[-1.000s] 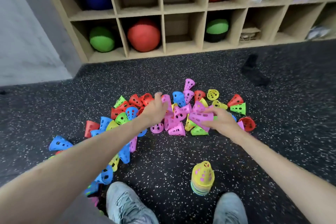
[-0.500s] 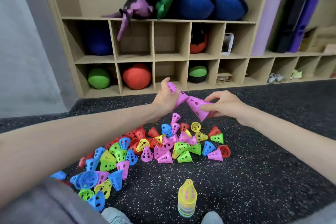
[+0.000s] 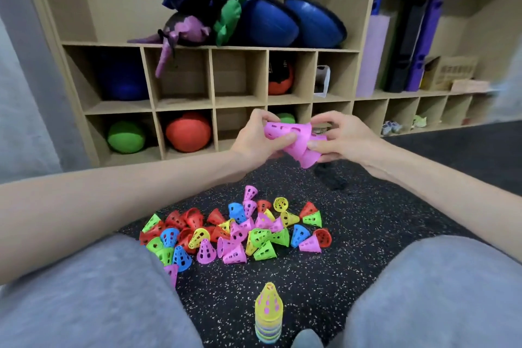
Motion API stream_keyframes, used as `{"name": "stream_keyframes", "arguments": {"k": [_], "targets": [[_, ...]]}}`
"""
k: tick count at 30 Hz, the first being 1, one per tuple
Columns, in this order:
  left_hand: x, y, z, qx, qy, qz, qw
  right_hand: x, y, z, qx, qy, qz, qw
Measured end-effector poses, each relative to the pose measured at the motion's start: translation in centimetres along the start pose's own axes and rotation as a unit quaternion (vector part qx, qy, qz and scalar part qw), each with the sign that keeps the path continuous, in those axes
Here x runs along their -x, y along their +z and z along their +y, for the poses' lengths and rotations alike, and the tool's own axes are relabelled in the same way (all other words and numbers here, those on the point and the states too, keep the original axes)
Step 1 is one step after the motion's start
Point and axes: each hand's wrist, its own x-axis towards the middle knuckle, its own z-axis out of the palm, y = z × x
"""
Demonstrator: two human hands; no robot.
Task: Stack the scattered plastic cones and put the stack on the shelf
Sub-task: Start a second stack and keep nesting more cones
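Observation:
Both hands are raised in front of the shelf, joined on pink cones. My left hand [image 3: 255, 138] grips a pink cone [image 3: 285, 133] lying sideways, its wide end against the pink cones [image 3: 309, 157] that my right hand [image 3: 341, 138] pinches. Below, on the dark speckled floor, lies a scattered pile of cones [image 3: 240, 232] in red, green, blue, yellow and pink. A stack of cones [image 3: 268, 316] with a yellow one on top stands upright between my knees. The wooden shelf [image 3: 211, 104] with cubbies rises behind.
Cubbies hold a green ball [image 3: 125, 137], a red ball [image 3: 187, 135] and a blue ball [image 3: 121, 85]. Blue domes [image 3: 288, 22] and soft toys sit on the upper shelf. A dark cloth [image 3: 329, 178] lies on the floor. My grey-clad knees [image 3: 84, 291] frame the bottom of the view.
Both hands rose from the pile with pink cones and came together. The cones, apart half a second ago, now meet. The view tilted up toward the shelf.

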Motion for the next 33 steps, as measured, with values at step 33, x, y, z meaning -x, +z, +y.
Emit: {"name": "stream_keyframes", "arguments": {"k": [33], "targets": [[-5.6, 4.4, -24.9, -0.310, -0.071, -0.259, 0.912, -11.9, 3.6, 43.0, 0.141, 0.192, 0.033, 0.971]]}}
